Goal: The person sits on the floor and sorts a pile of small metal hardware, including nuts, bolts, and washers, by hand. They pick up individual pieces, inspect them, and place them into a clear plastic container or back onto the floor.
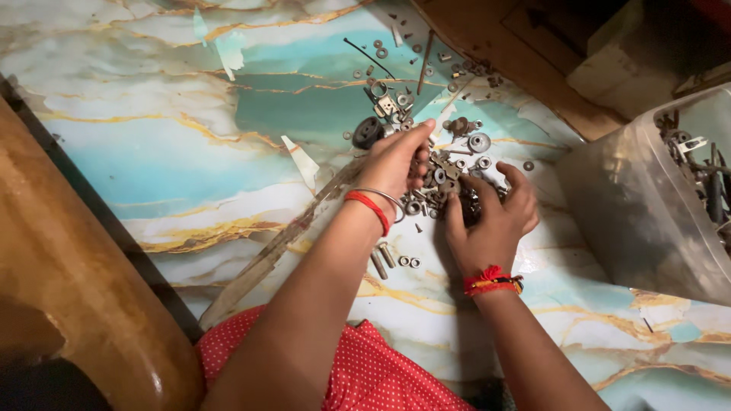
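- The left hand point(397, 161) rests on the left edge of the pile of small metal parts point(445, 179). Its fingers are curled down into the parts, with the thumb stretched toward the far side. I cannot tell if the fingers grasp a piece, because the back of the hand hides them.
- The right hand point(491, 217) lies on the near side of the same pile, palm down, with fingers spread over the nuts and washers. It seems loose, not clenched, but what is under the palm is hidden.
- The pile lies between the two hands and reaches away from them to the far side, where round washers point(480, 142) and a dark gear wheel point(368, 132) sit. Both hands touch the pile; the left one is nearer to the gear wheel.
- Near the left wrist, two short bolts point(382, 259) lie apart from the pile, with their long axis running near to far, and two nuts point(410, 262) are just beside them on the right.
- All this is on a marble-pattern sheet point(175, 152). A clear plastic container point(647, 205) with more parts stands well apart on the right.
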